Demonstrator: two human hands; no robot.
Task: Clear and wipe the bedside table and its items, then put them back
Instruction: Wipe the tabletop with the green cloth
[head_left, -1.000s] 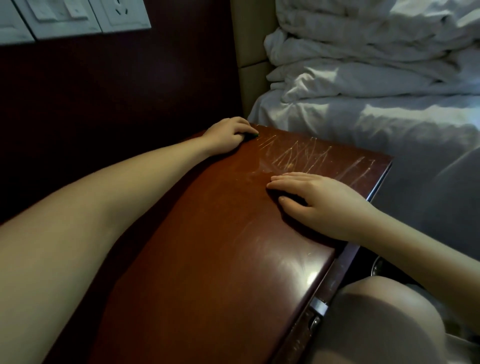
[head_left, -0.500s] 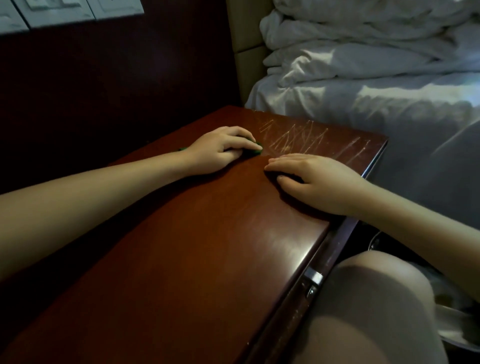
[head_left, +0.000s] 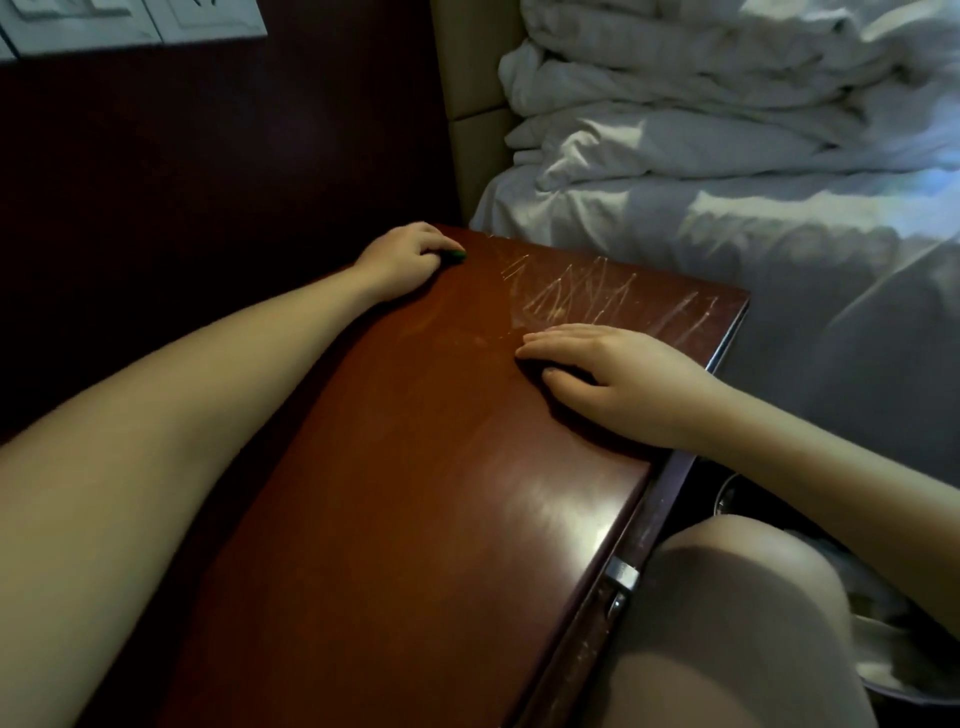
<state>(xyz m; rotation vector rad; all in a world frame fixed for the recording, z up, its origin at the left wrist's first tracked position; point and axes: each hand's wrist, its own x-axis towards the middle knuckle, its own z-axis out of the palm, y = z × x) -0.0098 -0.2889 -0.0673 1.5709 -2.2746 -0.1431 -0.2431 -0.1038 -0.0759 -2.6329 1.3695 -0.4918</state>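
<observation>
The left hand (head_left: 402, 260) is curled over a small green object (head_left: 458, 254). Only its edge peeks out past the fingertips, so whether it is a cloth or a pad cannot be told. It is pressed down on the far corner of the glossy reddish-brown wooden bedside table (head_left: 415, 493), which suggests it is the wiping tool, gripped low so it can be dragged across the surface.

The right hand (head_left: 618, 382) lies flat, fingers straight and together, palm down on the top nearer the bed side. It most likely steadies the body or the table while the other hand works.

Between and just beyond the two hands run pale, criss-crossed scratches (head_left: 576, 291) that break the otherwise smooth, reflective lacquer. Nothing stands on the visible top, so the clearing appears done and the wiping is under way.

Below the right wrist, a small metal latch (head_left: 621, 576) sits on the table's front edge beside a bare knee (head_left: 737, 597). Beyond the right hand lies a crumpled white duvet (head_left: 701, 130), soft and deeply folded.
</observation>
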